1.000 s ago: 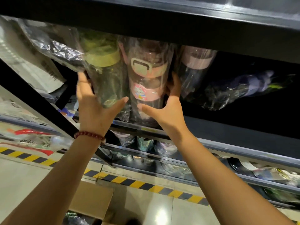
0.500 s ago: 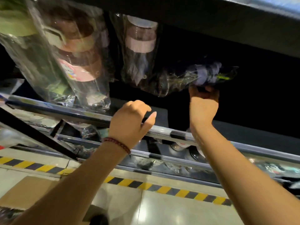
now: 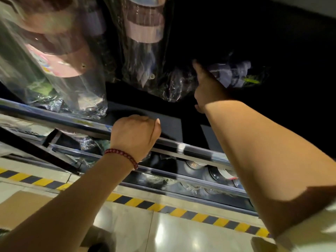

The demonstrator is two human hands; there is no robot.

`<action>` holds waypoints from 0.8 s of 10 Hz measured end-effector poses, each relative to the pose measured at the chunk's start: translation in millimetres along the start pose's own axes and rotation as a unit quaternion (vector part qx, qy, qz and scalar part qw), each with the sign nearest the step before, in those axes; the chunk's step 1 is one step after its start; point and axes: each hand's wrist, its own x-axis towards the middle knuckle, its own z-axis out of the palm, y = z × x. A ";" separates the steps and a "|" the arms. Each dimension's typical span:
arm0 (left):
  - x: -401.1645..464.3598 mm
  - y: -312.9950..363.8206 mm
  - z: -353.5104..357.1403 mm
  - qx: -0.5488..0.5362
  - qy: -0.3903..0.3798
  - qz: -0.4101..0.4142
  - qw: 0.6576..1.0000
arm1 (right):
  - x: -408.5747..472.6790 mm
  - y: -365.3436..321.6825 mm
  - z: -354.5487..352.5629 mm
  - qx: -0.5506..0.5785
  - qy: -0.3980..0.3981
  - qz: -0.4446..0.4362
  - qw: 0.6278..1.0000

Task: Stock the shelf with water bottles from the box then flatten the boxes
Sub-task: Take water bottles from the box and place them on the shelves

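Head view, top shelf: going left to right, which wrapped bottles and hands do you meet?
Pink-banded bottle → clear bottle with pale band → right hand → purple bottle lying down.

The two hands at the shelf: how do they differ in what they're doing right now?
The left hand is curled into a loose fist holding nothing, beside the shelf rail; the right hand reaches deeper, onto the purple wrapped bottle lying on its side. The left wrist wears a red bead bracelet; the right wrist is bare. Both are bare, raised hands.
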 end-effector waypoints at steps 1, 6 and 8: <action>-0.6 0.2 0.9 0.002 0.012 0.007 1.000 | 7.2 1.0 4.8 0.016 0.008 -0.047 0.999; -2.6 0.0 -0.1 0.016 0.028 0.009 0.999 | -25.4 -15.4 -37.5 -0.205 -0.170 0.015 0.964; -3.9 -0.8 1.5 0.015 0.020 0.008 1.000 | -35.5 -10.7 -34.5 -0.450 -0.178 -0.009 0.875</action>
